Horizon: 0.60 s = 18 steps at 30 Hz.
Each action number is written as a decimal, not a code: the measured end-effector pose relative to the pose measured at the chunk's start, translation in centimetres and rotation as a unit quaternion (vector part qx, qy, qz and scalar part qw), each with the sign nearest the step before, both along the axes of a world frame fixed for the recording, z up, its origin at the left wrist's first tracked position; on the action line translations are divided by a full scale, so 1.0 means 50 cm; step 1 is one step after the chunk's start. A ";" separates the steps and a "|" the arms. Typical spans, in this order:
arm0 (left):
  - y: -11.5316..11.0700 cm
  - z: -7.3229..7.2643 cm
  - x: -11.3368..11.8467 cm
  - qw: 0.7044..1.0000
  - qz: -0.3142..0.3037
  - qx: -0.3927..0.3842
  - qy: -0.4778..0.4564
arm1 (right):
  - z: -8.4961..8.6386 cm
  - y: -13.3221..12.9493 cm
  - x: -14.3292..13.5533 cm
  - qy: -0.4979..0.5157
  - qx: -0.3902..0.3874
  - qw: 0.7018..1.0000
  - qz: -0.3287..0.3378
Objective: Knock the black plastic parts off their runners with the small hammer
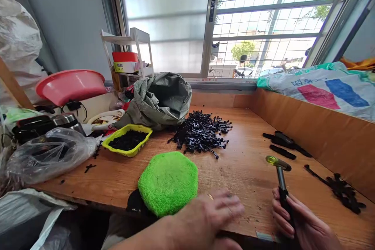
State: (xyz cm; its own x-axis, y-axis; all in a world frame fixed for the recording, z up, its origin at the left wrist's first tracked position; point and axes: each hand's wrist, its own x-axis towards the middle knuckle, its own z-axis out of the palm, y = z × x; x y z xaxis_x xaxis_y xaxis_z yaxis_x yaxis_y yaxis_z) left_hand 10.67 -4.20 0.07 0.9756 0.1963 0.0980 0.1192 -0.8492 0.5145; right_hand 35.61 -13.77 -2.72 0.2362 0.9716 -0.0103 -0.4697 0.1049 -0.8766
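Observation:
My left hand [208, 213] lies over the front of the wooden table [234, 175], fingers stretched out and holding nothing. Just beyond it sits a fuzzy green hexagonal cushion [168, 181], with a black piece [137, 204] partly under its left edge. In my right hand [301, 220] is a small hammer [281, 179], gripped by its black handle, its head upward with a clear yellow face. Behind the cushion is a heap of small black plastic parts [200, 131]. A yellow basket [140, 150] to the left holds dark pieces.
An open grey-green sack [140, 105] stands behind the basket. Loose black pieces [341, 189] and dark tools [285, 140] lie along the right wooden board [307, 125]. At left are a clear plastic bag [52, 160] and a pink basin [73, 86].

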 end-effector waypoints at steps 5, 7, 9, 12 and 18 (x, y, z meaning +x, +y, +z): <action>0.043 0.038 -0.107 0.925 0.338 0.143 0.094 | 0.006 0.009 -0.014 0.012 0.012 1.000 0.006; 0.016 0.040 -0.097 0.964 0.184 0.161 0.106 | 0.006 0.011 -0.016 0.017 0.017 1.000 0.006; -0.022 0.042 -0.065 0.980 0.001 0.176 0.090 | 0.003 0.011 -0.017 0.019 0.026 0.999 0.002; -0.050 0.037 -0.029 0.970 0.031 0.236 0.038 | -0.001 0.008 -0.015 0.020 0.042 0.999 -0.007; -0.010 -0.029 -0.066 0.915 0.168 0.360 0.067 | -0.008 0.009 -0.010 0.034 0.067 0.997 0.027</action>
State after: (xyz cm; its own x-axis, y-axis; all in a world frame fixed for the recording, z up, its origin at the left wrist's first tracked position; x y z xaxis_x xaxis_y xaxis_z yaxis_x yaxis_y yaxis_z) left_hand 7.38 -4.72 -1.40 0.8844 0.4201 0.2035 0.4578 -0.8656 -0.2029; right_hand 35.09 -13.33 -3.09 0.1862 0.9768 0.1062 -0.5356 0.1915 -0.8224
